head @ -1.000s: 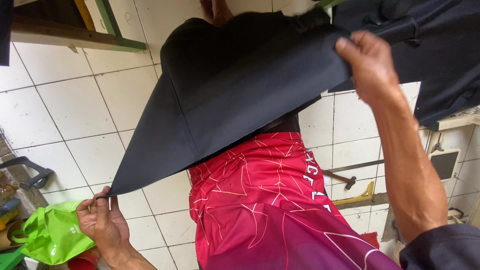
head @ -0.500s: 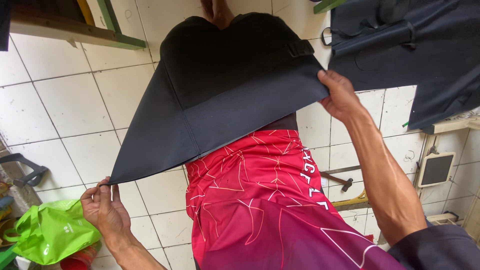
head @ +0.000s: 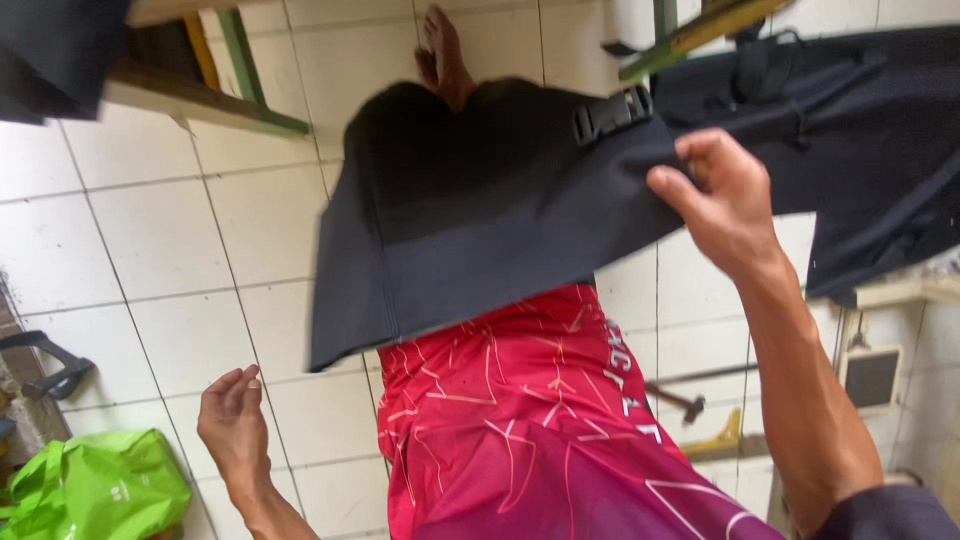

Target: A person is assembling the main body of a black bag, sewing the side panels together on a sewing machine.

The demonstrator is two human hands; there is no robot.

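Head view: right hand (head: 722,200) pinches the upper edge of a black fabric panel (head: 470,230) draped over the person's red shorts (head: 520,420), left hand (head: 232,415) open, empty, just below the panel's lower corner, above white floor tiles (head: 160,230).

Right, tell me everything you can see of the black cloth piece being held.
The black cloth piece is a flat, smooth panel of matte woven-looking fabric, with a straight seam running down its lower left part. A black plastic buckle sits near its upper right edge. It hangs draped over the lap above the red patterned shorts. The right hand grips its right edge; the left hand is open below its lower corner, apart from it.
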